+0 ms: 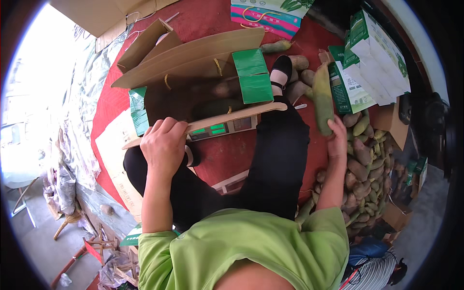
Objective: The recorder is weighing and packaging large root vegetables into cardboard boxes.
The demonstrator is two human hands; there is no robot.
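Note:
My left hand (165, 145) is closed over the near flap (232, 116) of an open cardboard box (169, 99). The box has green end flaps (254, 88) and yellow rope handles; a few long vegetables (227, 88) lie in its shadowed inside. To the right, my right hand (337, 137) grips the lower end of a long green radish (322, 99), yellowish toward its far end and held upright in the view. A weighing scale (220, 129) with lit green displays shows beneath the box's near side.
A large heap of radishes (360, 169) lies at my right, with several more beyond my foot (299, 63). White and green cartons (377, 63) stand at the right back. A pink and blue gift box (266, 19) sits far ahead. Plastic sheeting (63, 145) lies at left.

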